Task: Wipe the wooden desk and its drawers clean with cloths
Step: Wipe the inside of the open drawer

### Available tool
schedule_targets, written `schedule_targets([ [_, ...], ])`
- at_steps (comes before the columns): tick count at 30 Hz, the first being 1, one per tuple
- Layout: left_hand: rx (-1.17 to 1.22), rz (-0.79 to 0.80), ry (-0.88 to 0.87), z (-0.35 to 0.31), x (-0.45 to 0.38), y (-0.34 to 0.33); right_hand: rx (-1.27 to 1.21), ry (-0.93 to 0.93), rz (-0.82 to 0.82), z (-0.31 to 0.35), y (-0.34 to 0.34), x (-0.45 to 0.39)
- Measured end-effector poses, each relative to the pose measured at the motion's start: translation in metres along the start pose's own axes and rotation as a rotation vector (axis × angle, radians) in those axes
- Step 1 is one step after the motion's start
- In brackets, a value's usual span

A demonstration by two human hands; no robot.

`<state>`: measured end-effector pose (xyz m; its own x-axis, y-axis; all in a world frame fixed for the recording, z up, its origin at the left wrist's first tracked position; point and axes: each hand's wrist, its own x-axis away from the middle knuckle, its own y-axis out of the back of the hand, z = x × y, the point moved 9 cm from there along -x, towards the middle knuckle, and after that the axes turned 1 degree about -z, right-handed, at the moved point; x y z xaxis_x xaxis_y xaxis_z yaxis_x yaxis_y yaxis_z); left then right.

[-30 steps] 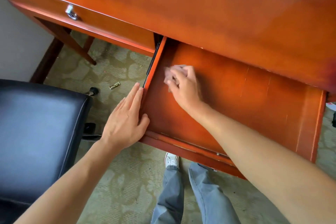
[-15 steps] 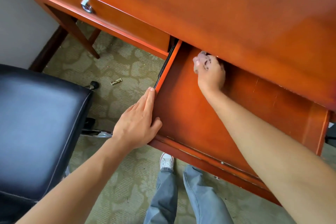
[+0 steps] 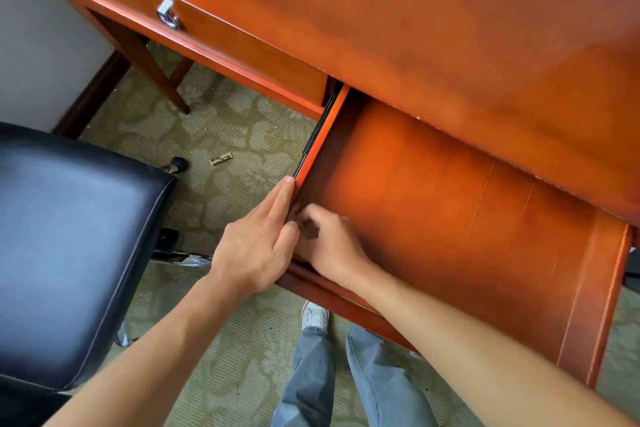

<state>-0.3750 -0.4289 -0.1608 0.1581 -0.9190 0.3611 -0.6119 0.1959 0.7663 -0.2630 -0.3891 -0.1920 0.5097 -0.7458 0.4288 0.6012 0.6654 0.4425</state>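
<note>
The wooden desk (image 3: 450,28) fills the top of my view, its right end cut off by the frame. Below its front edge the open drawer (image 3: 467,218) stands pulled out, with broad bare floor from my hand to its right wall. The black chair (image 3: 69,246) sits close on my left, a strip of carpet (image 3: 225,135) between it and the drawer. My left hand (image 3: 256,243) lies flat, fingers straight along the drawer's left wall. My right hand (image 3: 329,243) is curled in the near-left corner, touching the left; blur hides the cloth, so I cannot tell what it grips.
</note>
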Motion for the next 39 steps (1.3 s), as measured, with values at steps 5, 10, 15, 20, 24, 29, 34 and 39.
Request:
schedule_targets([
  [5,0.002,0.018,0.025,0.000,0.001,-0.005,-0.301,-0.185,-0.517,-0.023,0.083,-0.107],
  [10,0.036,-0.015,0.061,0.004,0.003,-0.003,-0.508,-0.259,-0.757,-0.013,0.127,-0.158],
  [15,0.243,-0.057,0.129,0.016,0.000,0.003,-0.355,-0.108,-0.531,-0.017,0.058,-0.067],
  [20,0.324,-0.019,0.136,0.019,-0.003,0.000,-0.067,-0.148,0.004,-0.022,-0.018,0.005],
  [24,0.142,-0.009,0.164,0.012,-0.003,-0.005,0.087,-0.046,0.288,-0.004,-0.008,-0.004],
  [29,-0.087,0.045,0.093,-0.003,-0.002,-0.013,0.514,-0.012,0.542,-0.024,0.027,0.026],
  [34,-0.183,0.072,0.062,-0.006,-0.004,-0.017,0.506,-0.178,0.607,-0.085,0.073,0.071],
  [39,-0.394,-0.049,-0.008,-0.005,-0.008,-0.019,0.287,-0.120,0.535,-0.054,0.033,0.055],
])
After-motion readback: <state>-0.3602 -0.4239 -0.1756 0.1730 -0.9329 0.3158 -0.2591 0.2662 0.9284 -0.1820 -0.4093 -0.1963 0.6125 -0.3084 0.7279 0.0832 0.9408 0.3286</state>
